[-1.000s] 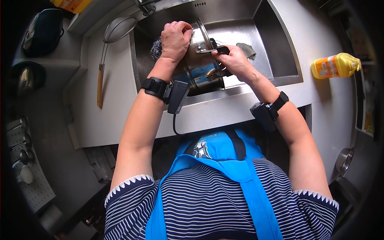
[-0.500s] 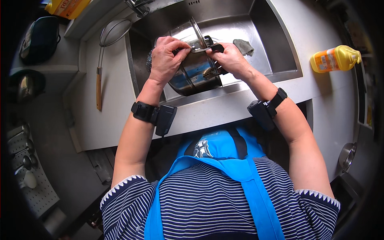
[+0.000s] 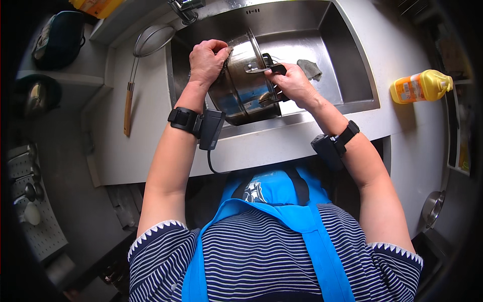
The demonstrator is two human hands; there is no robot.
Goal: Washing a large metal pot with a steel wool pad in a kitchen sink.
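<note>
A shiny steel pot (image 3: pixel 240 85) lies tipped on its side in the sink (image 3: pixel 347 55), some brown marks on its wall. My right hand (image 3: pixel 297 85) is closed around its black handle (image 3: pixel 276 69), which joins the wall by a metal bracket. At the pot's left end, my left hand (image 3: pixel 205 61) is curled, fingers bent against the edge. A bit of grey, mesh-like scourer (image 3: pixel 228 52) shows at its fingertips; the hand covers most of it. A crumpled grey cloth (image 3: pixel 310 69) rests on the sink floor to the right of my right hand.
A wood-handled wire strainer (image 3: pixel 129 105) lies on the counter left of the sink, below the faucet (image 3: pixel 187 12). On the right counter stands a yellow bottle (image 3: pixel 421 86) with an orange label. A metal bowl (image 3: pixel 432 209) sits at far right; utensils hang on a pegboard (image 3: pixel 43 221) at lower left.
My left hand has moved left from beside the handle's bracket to the pot's left end, uncovering the bracket. My right hand keeps its hold on the handle. The whole view has shifted slightly.
</note>
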